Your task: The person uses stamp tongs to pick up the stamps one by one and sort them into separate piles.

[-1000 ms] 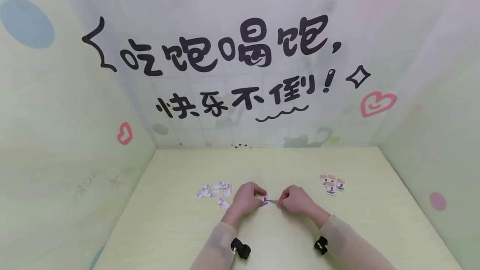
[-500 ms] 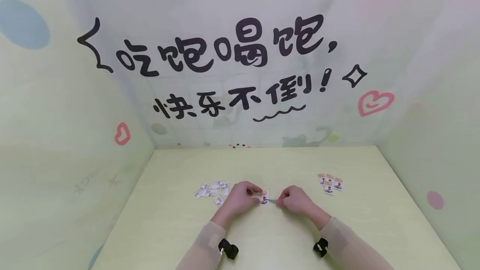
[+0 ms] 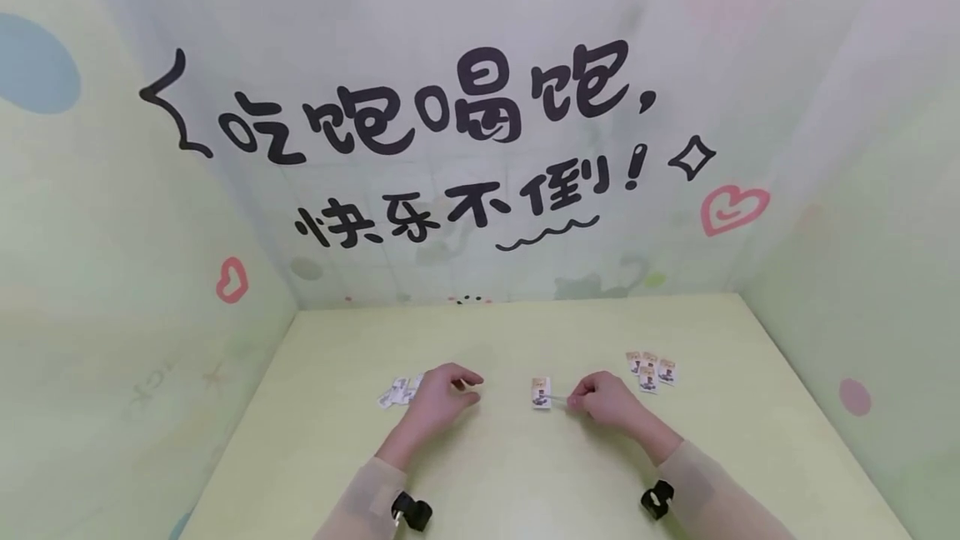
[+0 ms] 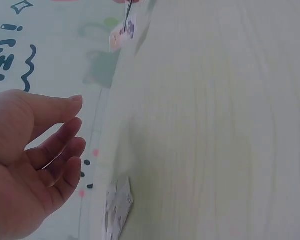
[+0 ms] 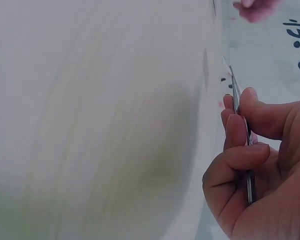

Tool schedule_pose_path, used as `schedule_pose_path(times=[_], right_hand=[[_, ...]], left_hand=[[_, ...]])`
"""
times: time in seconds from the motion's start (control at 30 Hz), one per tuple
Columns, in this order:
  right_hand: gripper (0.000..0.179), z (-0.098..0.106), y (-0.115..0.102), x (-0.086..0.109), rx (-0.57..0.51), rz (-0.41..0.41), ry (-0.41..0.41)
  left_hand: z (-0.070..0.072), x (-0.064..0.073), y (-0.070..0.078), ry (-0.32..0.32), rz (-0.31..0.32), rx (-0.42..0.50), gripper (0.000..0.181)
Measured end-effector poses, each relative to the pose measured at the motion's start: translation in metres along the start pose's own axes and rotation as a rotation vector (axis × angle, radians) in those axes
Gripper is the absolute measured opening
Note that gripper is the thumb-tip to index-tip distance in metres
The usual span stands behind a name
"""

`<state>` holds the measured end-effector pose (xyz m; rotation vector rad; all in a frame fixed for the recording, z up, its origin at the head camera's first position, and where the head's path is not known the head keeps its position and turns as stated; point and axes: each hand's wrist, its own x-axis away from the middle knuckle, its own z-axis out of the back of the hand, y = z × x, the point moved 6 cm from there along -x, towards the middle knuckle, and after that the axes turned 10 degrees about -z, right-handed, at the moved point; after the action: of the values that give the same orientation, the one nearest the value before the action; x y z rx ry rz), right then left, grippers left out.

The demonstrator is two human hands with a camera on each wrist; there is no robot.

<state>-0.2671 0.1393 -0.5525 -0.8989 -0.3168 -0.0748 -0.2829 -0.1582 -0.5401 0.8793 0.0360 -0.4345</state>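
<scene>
Between the thumb and fingers of my right hand (image 3: 609,398) is a pair of metal tweezers (image 5: 235,92). Their tips point left and meet a small flat packet (image 3: 541,393) with an orange-and-dark printed face. The left wrist view shows this packet at the top, at the tweezers' tips. My left hand (image 3: 442,397) is apart from it, fingers loosely bent, thumb separate, holding nothing. Under and beside that hand lie several small whitish packets (image 3: 395,392), partly hidden by it; a crinkled whitish packet (image 4: 119,207) shows below the hand in the left wrist view.
Several printed packets (image 3: 648,379) lie face up, close together, on the right of the pale yellow table (image 3: 525,482). Walls with drawings and large dark lettering enclose the table at the back and both sides. A black wrist device (image 3: 657,500) sits on each forearm.
My left hand has let go of the printed packet and moved left to the whitish packets. The right hand still holds the tweezers on the printed packet.
</scene>
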Motion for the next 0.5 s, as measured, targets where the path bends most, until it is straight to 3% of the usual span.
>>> schedule_pose_path(times=[0.27,0.5], right_hand=[[0.011,0.026,0.029,0.011,-0.072,0.012,-0.014],[0.014,0.059,0.063,0.025,-0.139,-0.062,-0.019]], left_hand=[[0.037,0.038,-0.028,0.074,0.058,-0.097,0.02],[0.037,0.06,-0.046,0.045,0.079,-0.156,0.018]])
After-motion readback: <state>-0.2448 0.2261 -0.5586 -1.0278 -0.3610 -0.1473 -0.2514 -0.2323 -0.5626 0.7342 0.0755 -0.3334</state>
